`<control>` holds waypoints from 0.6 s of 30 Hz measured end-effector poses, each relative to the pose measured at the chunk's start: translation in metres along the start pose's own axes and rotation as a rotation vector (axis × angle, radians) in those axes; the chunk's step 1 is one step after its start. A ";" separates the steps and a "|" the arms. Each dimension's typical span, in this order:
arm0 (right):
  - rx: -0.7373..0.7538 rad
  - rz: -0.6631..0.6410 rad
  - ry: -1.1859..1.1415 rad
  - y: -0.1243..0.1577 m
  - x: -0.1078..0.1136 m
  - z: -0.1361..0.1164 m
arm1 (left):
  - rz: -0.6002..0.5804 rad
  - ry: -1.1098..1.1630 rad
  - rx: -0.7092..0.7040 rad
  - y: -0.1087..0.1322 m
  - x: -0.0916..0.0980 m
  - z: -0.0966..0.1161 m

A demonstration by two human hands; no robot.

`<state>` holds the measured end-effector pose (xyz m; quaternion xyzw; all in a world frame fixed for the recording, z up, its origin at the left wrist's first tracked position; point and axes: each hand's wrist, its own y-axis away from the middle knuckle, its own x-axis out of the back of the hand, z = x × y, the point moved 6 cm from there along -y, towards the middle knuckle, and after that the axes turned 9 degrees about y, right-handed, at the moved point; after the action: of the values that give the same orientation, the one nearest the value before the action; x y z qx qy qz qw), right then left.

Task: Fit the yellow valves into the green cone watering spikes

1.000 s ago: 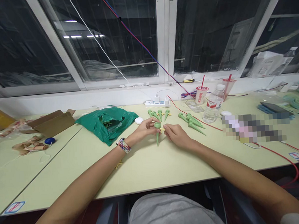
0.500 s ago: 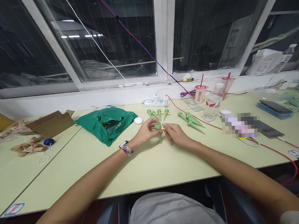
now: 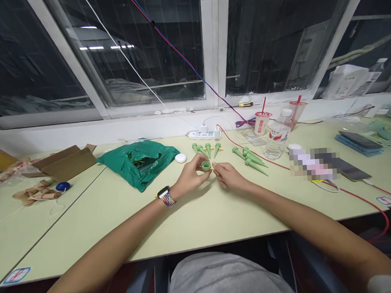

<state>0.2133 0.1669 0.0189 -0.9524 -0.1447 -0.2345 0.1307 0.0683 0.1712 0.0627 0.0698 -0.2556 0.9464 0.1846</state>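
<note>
- The left hand (image 3: 190,178) has its fingers curled round a green piece (image 3: 206,166), gripping it near its round, open top. The top leans toward the person, so its inside shows. Maybe it is held that way to make it easy to look at.
- The right hand (image 3: 231,177) has its fingers pinched shut on a small yellow piece (image 3: 212,167) at the side of the green one. It looks like one hand keeps the green piece steady so the other can work on the yellow bit. I can't tell how far in the yellow bit goes.
- Both hands are in the air, over the middle of the desk (image 3: 216,220). The lower end of the green piece is hidden.
- Behind the hands, a row of green spikes (image 3: 217,149) has some yellow bits at the sides. They lie close together, perhaps to keep them as one group.
- To the right, more green spikes (image 3: 256,165) lie on their sides in a loose bunch, apart from that row. I see no yellow bits on them.
- A torn green bag (image 3: 120,161) lies to the left, its hole facing up, so things inside can be reached.
</note>
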 end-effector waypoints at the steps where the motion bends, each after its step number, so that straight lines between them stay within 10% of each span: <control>1: -0.011 -0.008 -0.011 0.000 0.000 0.000 | 0.000 -0.015 0.001 0.000 0.000 0.002; 9: 0.474 0.224 0.775 0.017 0.019 -0.033 | -0.186 0.638 0.535 0.007 -0.015 -0.020; 18: 0.310 0.174 0.379 0.009 0.016 -0.020 | -0.039 0.293 0.246 0.002 -0.008 -0.012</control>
<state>0.2214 0.1555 0.0421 -0.8689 -0.0693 -0.3718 0.3194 0.0743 0.1734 0.0495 -0.0418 -0.1070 0.9668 0.2283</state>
